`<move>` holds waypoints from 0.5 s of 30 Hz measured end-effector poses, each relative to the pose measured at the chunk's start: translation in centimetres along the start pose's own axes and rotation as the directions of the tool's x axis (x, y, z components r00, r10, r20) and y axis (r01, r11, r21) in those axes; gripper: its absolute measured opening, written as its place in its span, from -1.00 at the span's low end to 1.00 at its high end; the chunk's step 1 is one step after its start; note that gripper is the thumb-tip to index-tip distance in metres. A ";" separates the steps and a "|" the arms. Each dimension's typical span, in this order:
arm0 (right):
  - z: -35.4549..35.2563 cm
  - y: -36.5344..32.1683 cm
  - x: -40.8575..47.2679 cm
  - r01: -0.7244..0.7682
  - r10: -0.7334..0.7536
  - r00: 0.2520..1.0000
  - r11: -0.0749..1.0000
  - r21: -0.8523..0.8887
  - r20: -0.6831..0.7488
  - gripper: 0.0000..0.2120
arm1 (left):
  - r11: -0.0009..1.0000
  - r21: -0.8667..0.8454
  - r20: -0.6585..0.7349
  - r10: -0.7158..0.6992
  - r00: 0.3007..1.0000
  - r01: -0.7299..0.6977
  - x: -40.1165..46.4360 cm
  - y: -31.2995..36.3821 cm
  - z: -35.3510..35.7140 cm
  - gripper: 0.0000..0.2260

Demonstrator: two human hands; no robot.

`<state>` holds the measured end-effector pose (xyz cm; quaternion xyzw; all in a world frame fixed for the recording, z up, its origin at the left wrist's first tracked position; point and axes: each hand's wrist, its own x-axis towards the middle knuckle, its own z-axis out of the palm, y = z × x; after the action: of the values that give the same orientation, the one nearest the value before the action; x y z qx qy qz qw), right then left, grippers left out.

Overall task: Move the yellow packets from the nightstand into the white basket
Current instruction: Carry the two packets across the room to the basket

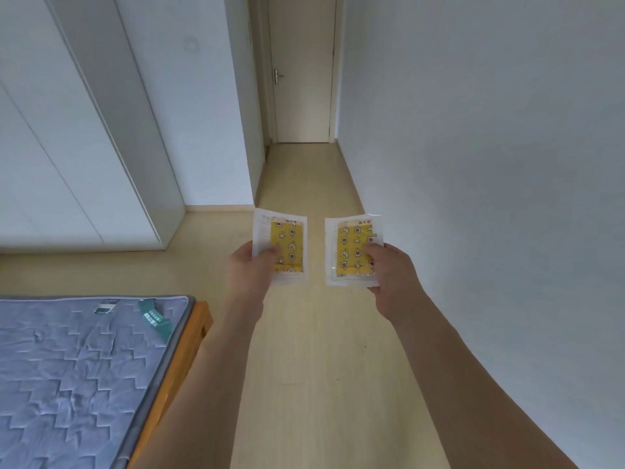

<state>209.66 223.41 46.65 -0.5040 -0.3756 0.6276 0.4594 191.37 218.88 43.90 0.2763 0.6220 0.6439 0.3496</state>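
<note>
**Figure. Two yellow packets carried upright, one per hand; neither basket nor nightstand in view.**

Nearest, low and to the left of the hands, lies the bed corner, with bare floor beneath both forearms. The left hand pinches the left packet at its lower left edge, thumb on the printed face; the right hand pinches the right packet at its lower right edge in the same way. The packets are side by side at equal height, apart by a narrow gap, long axes upright and tilted slightly away from each other at the top. Neither hand leads, so either could deliver first. Beyond them the floor runs to a closed door, with a wardrobe to the left and a wall to the right. The direction of the basket from the hands cannot be told.
</note>
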 end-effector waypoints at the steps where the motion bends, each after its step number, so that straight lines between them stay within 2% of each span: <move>1: 0.7 -0.2 1.8 -0.010 0.010 1.000 1.000 0.011 0.007 -0.82 | 1.000 0.009 -0.002 0.000 1.000 0.000 1.5 0.1 0.4 -0.88; 4: 3.1 -0.3 8.1 -0.032 0.031 0.999 0.998 0.052 0.023 -0.80 | 0.999 0.041 -0.039 -0.022 0.999 0.023 6.7 -0.6 1.2 -0.88; 10: 8.6 -0.7 22.4 -0.082 0.079 0.992 0.996 0.028 0.094 -0.83 | 0.998 0.061 -0.135 -0.026 0.991 0.034 19.4 -1.8 3.5 -0.87; 15: 13.6 -4.6 33.5 -0.054 0.052 0.983 0.999 0.007 0.176 -0.84 | 0.996 0.086 -0.191 0.028 0.981 -0.012 30.6 1.1 6.4 -0.86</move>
<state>194.89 256.70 44.19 -0.4537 -0.3973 0.6839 0.4107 177.85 247.13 43.02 0.2336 0.6766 0.6443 0.2694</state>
